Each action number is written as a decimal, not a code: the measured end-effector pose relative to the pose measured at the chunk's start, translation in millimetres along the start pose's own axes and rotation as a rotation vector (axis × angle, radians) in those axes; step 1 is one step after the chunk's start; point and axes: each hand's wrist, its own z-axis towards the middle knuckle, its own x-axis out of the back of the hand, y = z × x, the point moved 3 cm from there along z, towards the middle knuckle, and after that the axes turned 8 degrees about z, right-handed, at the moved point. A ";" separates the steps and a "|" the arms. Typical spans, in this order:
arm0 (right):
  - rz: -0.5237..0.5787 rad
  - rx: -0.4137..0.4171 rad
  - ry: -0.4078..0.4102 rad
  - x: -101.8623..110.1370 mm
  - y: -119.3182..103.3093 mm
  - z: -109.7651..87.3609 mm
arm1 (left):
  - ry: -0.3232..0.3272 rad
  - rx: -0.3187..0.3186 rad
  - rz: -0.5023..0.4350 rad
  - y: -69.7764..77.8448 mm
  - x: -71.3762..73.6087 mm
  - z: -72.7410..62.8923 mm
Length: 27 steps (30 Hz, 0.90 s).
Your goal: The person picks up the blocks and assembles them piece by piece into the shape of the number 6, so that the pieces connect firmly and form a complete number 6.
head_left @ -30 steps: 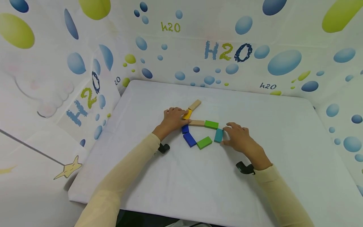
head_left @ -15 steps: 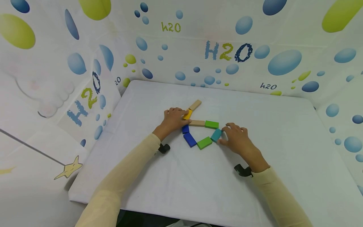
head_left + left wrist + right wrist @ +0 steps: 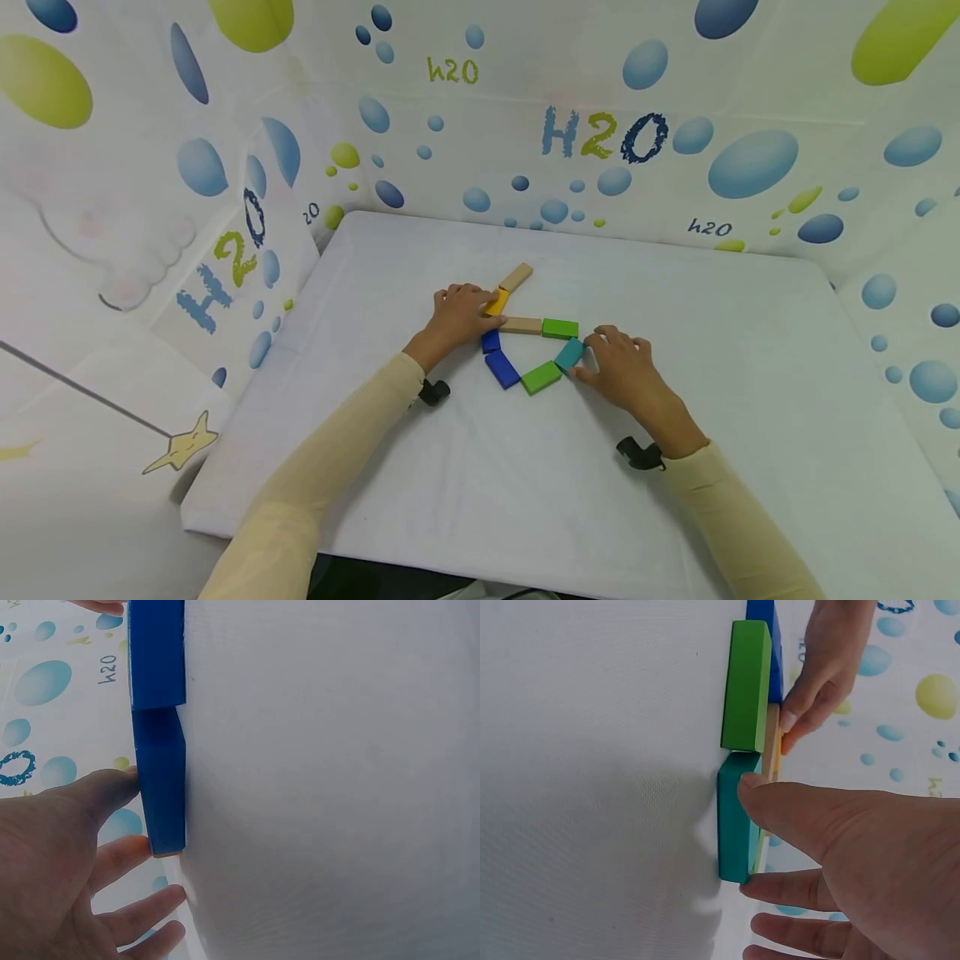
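Observation:
My right hand pinches a teal block between thumb and index finger; in the right wrist view the teal block meets the end of a green block. At the left of the ring of blocks, my left hand holds a yellow block between thumb and index finger, partly covering it. Just below that hand are a short blue block and a longer blue block. A plain wooden block and a green block form the ring's top side.
Another plain wooden block runs diagonally up from the yellow one. All the blocks lie flat on a white-covered table. A printed cloth backdrop rises behind and at the sides. A small black camera sits at my right wrist.
My right hand has moved a little left and turned the teal block from nearly upright to slanted, bringing it against the lower green block. The left hand has stayed in place.

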 end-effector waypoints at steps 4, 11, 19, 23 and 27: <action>-0.003 0.003 0.007 -1.7 0.7 0.2 | 0.000 0.002 -0.003 0.0 -1.1 0.3; -0.004 0.009 0.008 -2.0 -0.7 -0.4 | 0.000 0.005 0.000 0.0 -1.0 -0.3; -0.001 0.005 -0.005 -2.6 -1.4 0.3 | 0.000 0.003 0.002 0.3 -0.2 -0.6; 0.004 0.013 -0.009 -3.2 -1.2 0.5 | 0.000 0.001 0.011 0.2 0.4 -0.5; 0.012 0.015 -0.015 -3.3 -0.7 0.4 | -0.001 0.000 0.011 -0.2 0.4 -0.1</action>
